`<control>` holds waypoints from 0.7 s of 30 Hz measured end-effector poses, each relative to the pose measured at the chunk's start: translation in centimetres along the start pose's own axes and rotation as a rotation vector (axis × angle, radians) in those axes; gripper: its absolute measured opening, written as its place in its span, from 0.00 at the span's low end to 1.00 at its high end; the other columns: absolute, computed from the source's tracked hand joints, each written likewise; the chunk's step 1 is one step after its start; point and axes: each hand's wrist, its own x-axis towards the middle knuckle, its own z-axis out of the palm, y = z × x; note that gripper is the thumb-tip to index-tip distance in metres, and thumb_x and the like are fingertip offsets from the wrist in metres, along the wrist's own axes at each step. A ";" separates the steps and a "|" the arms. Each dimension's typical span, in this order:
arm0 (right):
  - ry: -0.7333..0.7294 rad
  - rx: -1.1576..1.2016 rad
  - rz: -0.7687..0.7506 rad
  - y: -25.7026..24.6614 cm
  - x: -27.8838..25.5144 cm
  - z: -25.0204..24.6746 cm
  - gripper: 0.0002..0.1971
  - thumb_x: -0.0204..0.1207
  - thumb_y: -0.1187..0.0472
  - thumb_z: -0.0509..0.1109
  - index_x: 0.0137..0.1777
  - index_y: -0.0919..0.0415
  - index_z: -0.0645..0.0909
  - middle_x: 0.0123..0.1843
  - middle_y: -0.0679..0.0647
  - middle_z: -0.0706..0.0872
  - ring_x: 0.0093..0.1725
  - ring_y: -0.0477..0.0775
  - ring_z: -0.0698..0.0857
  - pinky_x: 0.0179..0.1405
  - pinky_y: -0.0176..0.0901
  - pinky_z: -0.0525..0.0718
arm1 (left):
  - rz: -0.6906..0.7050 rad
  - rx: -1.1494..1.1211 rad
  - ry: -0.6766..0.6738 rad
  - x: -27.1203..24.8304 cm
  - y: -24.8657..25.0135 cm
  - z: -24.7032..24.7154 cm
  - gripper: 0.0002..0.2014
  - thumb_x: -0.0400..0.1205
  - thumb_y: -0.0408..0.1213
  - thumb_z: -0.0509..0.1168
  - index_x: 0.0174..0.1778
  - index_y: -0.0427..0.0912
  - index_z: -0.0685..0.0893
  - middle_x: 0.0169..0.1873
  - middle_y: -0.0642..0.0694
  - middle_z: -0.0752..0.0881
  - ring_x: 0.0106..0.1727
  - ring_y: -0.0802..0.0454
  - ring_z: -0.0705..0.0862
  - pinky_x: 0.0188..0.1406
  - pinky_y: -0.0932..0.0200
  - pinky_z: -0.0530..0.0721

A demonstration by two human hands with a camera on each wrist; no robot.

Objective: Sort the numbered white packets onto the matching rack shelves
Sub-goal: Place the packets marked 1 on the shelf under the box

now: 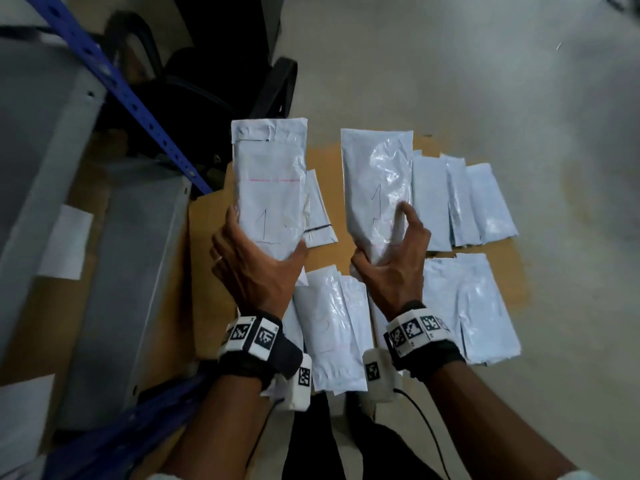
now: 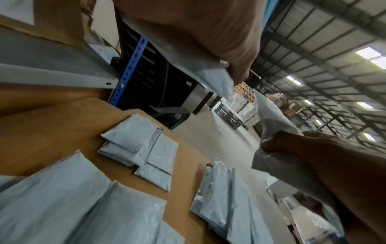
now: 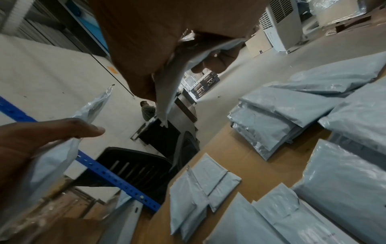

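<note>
At far left the rack (image 1: 114,84), grey shelves on a blue holed post, stands just beside the left edge of the cardboard sheet (image 1: 207,271) on the floor; a white paper slip lies on one shelf, nothing legible on it.

The left hand (image 1: 256,268) grips the bottom end of a packet (image 1: 268,181), fingers and thumb curled round its two edges. Its long axis runs up and away from the grip, lifted clear of the sheet. A handwritten "1" sits low on its face, with a thin red line across the middle.

The right hand (image 1: 391,261) grips the bottom of a second packet (image 1: 377,181) the same way, also marked "1", also lifted.

Both belong on one shelf, I judge, and the rack lies to the left, so the left hand is nearer.

The other packets (image 1: 464,202) lie in rows toward the sheet's right edge; their numbers can't be read.
</note>
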 end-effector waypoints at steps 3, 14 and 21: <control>-0.007 0.024 -0.022 -2.8 -1.8 -3.8 0.49 0.67 0.55 0.85 0.85 0.49 0.62 0.74 0.48 0.69 0.75 0.44 0.70 0.67 0.35 0.72 | -0.023 -0.027 0.066 -2.7 2.8 -4.0 0.55 0.61 0.65 0.76 0.82 0.44 0.65 0.71 0.39 0.74 0.71 0.37 0.73 0.68 0.40 0.70; -0.074 0.172 -0.281 -9.3 -10.1 -16.0 0.48 0.66 0.66 0.84 0.85 0.59 0.65 0.74 0.50 0.69 0.71 0.24 0.63 0.67 0.15 0.61 | -0.008 -0.087 0.263 -13.5 8.2 -16.6 0.54 0.61 0.65 0.75 0.81 0.44 0.66 0.69 0.41 0.73 0.69 0.41 0.72 0.66 0.40 0.71; -0.096 0.204 -0.409 -12.9 -14.7 -19.1 0.46 0.68 0.63 0.86 0.84 0.60 0.66 0.75 0.56 0.72 0.72 0.23 0.62 0.70 0.17 0.61 | -0.055 -0.114 0.363 -19.0 7.3 -23.2 0.55 0.61 0.68 0.72 0.82 0.45 0.64 0.70 0.42 0.72 0.69 0.43 0.71 0.68 0.38 0.70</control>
